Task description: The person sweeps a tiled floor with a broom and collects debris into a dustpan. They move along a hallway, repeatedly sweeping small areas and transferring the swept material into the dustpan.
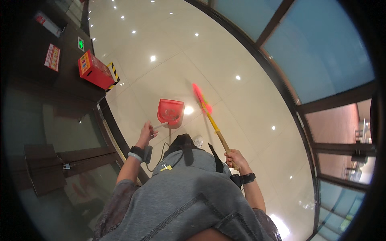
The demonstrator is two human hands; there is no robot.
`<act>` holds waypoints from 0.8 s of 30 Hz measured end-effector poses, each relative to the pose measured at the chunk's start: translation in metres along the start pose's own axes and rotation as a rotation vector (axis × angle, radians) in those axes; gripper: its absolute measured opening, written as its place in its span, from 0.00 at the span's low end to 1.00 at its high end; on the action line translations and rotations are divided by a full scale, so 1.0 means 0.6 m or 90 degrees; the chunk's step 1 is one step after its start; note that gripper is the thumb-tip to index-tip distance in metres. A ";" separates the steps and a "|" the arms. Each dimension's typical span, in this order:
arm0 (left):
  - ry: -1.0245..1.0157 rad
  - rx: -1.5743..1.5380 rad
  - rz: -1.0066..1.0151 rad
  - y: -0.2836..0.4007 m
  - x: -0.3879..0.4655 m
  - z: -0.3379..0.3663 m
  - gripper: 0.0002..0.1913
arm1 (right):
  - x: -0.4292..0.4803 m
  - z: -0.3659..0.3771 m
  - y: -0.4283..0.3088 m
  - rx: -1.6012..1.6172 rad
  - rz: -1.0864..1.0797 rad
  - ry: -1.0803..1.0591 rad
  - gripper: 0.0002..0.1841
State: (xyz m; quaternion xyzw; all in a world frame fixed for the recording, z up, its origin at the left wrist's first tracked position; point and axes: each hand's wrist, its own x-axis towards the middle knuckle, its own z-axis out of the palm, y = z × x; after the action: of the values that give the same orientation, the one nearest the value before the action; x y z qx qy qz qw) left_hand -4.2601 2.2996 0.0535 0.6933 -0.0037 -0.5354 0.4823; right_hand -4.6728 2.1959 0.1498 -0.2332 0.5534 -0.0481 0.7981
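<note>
My left hand [147,131] grips the pale handle [159,125] of a red plastic dustpan [170,109]. Some greyish matter or scuffing shows inside the pan, too indistinct to name. On the other side, my right hand [234,159] is wrapped around the upper end of a long broom handle [221,140], brown near the hand and yellow lower down. The broom's pink-red head [199,95] is angled to the right of the dustpan, apart from it, and looks blurred. Whether the bristles touch the floor I cannot tell.
Glossy beige floor tiles [169,72] reflect ceiling lights. A red box [96,70] with a black-and-yellow striped base edge stands by the dark left wall. Left, a padlock [66,166] hangs on dark-framed doors. Framed glass panels [319,57] line the right. A shoe [198,141] shows below me.
</note>
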 end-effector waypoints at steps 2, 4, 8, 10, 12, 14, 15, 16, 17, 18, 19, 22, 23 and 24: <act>0.020 -0.013 0.005 0.008 -0.007 0.006 0.21 | 0.012 -0.005 -0.022 -0.051 -0.005 -0.012 0.06; 0.034 -0.029 0.009 0.015 -0.010 0.009 0.21 | 0.022 -0.008 -0.041 -0.114 -0.016 -0.013 0.05; 0.033 -0.041 0.023 0.020 -0.003 0.014 0.20 | 0.046 -0.003 -0.076 -0.119 -0.019 -0.022 0.06; 0.035 -0.042 0.034 0.023 0.007 0.019 0.20 | 0.056 0.000 -0.098 -0.009 0.009 -0.068 0.07; 0.037 -0.048 0.033 0.028 0.020 0.027 0.21 | 0.066 -0.001 -0.123 0.074 0.045 -0.112 0.09; 0.035 -0.056 0.030 0.035 0.034 0.036 0.21 | 0.072 -0.002 -0.144 0.087 0.060 -0.126 0.10; 0.040 -0.058 0.030 0.039 0.042 0.040 0.21 | 0.075 0.001 -0.150 0.056 0.058 -0.107 0.10; 0.038 -0.062 0.026 0.044 0.052 0.045 0.21 | 0.080 0.004 -0.160 0.016 0.058 -0.087 0.11; 0.041 -0.065 0.020 0.049 0.062 0.049 0.20 | 0.086 0.008 -0.169 -0.013 0.052 -0.064 0.11; 0.048 -0.066 0.012 0.055 0.073 0.054 0.20 | 0.092 0.012 -0.180 -0.053 0.047 -0.039 0.11; 0.044 -0.069 0.011 0.062 0.086 0.061 0.20 | 0.102 0.016 -0.194 -0.093 0.042 -0.015 0.11; 0.047 -0.071 -0.002 0.087 0.124 0.078 0.21 | 0.143 0.033 -0.249 -0.167 0.034 0.034 0.12; 0.044 -0.074 -0.005 0.097 0.138 0.085 0.21 | 0.160 0.040 -0.272 -0.187 0.026 0.044 0.12; 0.042 -0.077 -0.007 0.109 0.152 0.099 0.21 | 0.178 0.040 -0.301 -0.175 0.033 0.045 0.11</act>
State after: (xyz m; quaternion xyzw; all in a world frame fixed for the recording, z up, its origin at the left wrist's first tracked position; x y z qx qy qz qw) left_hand -4.2321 2.1775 0.0322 0.6803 0.0482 -0.5140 0.5202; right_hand -4.5772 2.0075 0.1413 -0.3238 0.5881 0.0406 0.7400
